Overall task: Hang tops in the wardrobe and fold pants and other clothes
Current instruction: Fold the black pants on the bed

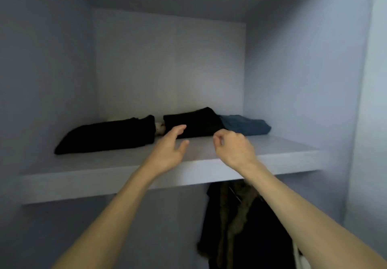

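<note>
Two bare arms reach up from the bottom of the frame to a pale grey wardrobe shelf (pixel 282 153), where three folded garments lie in a row along its back half. The left hand (pixel 168 151), at roughly 6 o'clock from the middle pile, is released: fingers straight and loosely spread, thumb apart, holding nothing, its fingertips just in front of the folded black garment at centre (pixel 196 125). Whether they touch the cloth cannot be told. The right hand (pixel 232 147), at about 5 o'clock from that same pile, has its fingers curled inward with nothing visible between them, hovering over the bare shelf board close to the garment's front edge.

A second folded black garment (pixel 106 134) lies at 9 o'clock from the centre one, a narrow gap between them showing a small pale, mottled item (pixel 159 128) too blurred to identify. A folded blue garment (pixel 247 126) sits at 3 o'clock, touching and partly tucked behind the central pile.

Below the shelf, at 5 o'clock from the hands, dark brown and black tops (pixel 240 226) hang in the lower compartment, near the wardrobe's right wall (pixel 303 80).
</note>
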